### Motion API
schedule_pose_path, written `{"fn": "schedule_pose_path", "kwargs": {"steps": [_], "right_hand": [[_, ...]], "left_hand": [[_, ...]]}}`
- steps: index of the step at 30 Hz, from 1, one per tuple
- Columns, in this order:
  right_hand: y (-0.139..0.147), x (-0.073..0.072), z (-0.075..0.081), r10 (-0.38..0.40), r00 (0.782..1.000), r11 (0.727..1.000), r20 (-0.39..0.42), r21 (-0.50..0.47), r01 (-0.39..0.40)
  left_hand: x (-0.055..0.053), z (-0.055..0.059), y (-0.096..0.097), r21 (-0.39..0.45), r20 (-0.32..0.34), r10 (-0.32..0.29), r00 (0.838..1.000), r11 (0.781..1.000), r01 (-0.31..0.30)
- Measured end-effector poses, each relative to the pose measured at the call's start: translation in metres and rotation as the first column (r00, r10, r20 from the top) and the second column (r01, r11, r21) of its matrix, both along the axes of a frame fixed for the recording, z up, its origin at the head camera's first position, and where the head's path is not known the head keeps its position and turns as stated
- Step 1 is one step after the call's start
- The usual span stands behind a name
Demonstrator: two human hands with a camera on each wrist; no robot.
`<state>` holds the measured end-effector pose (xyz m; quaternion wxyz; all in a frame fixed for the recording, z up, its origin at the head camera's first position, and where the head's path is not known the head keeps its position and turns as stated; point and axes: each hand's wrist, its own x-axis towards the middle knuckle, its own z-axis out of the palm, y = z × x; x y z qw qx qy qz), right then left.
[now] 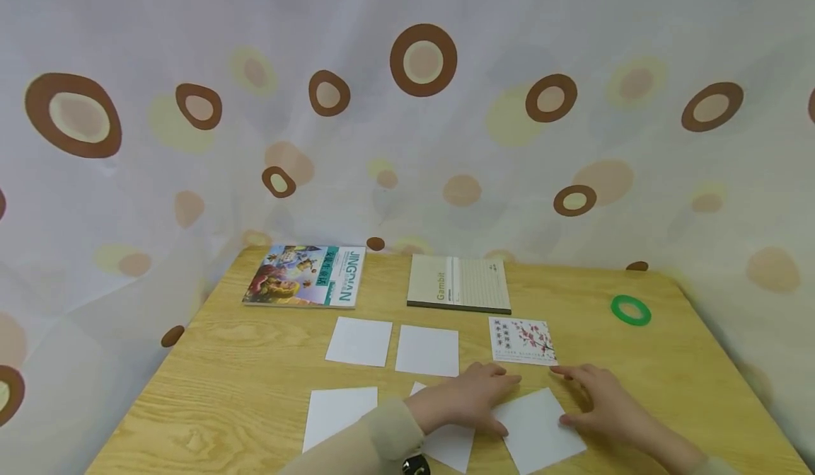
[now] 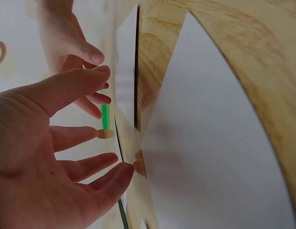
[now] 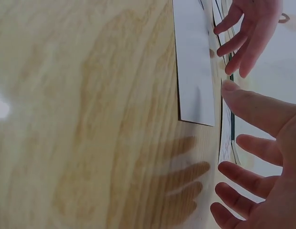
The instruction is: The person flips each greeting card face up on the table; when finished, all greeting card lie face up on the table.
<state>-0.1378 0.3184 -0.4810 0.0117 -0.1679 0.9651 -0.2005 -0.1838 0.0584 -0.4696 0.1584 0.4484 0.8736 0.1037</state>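
Both hands hover low over the wooden table, on either side of a tilted white square card [image 1: 541, 431]. My left hand [image 1: 467, 397] has its thumb right at that card's left edge, its fingers loosely extended. Beneath its wrist lies another white card [image 1: 451, 450], partly hidden by the arm. My right hand [image 1: 605, 405] has its thumb close to the tilted card's right edge, with the fingers spread and holding nothing. Just beyond the hands is a card printed with red blossoms and Chinese characters [image 1: 523, 340]. In the right wrist view, shadows of the fingers fall on the wood.
More white cards lie to the left: two in the back row [image 1: 359, 342] [image 1: 427, 351] and one in front [image 1: 337, 415]. Farther back are a colourful book [image 1: 304, 277] and a Gambit notebook [image 1: 458, 284]. A green tape roll [image 1: 631, 310] lies at the right, before a patterned curtain [image 1: 382, 128].
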Motion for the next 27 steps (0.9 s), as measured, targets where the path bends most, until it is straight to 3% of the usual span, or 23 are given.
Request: {"fn": "schedule_pose_path", "kwargs": {"steps": [7,14,21,27], "right_hand": [[0.000,0.008,0.000,0.100,0.993,0.994,-0.054,0.043,-0.098],[0.005,0.015,-0.007,0.213,0.975,0.977,-0.067,0.038,-0.210],[0.010,0.029,-0.013,0.188,0.980,0.981,-0.061,0.066,-0.184],[0.011,0.034,-0.020,0.207,0.971,0.974,-0.118,0.113,-0.194]], "left_hand": [[0.006,0.004,-0.003,-0.009,-0.007,-0.029,1.000,1.000,0.029],[0.013,0.004,-0.004,-0.035,-0.085,-0.056,0.995,0.998,0.053],[0.018,0.005,-0.005,-0.054,-0.119,-0.086,0.989,0.995,0.080],[0.020,0.008,-0.005,-0.125,-0.167,-0.142,0.976,0.985,0.122]]}}
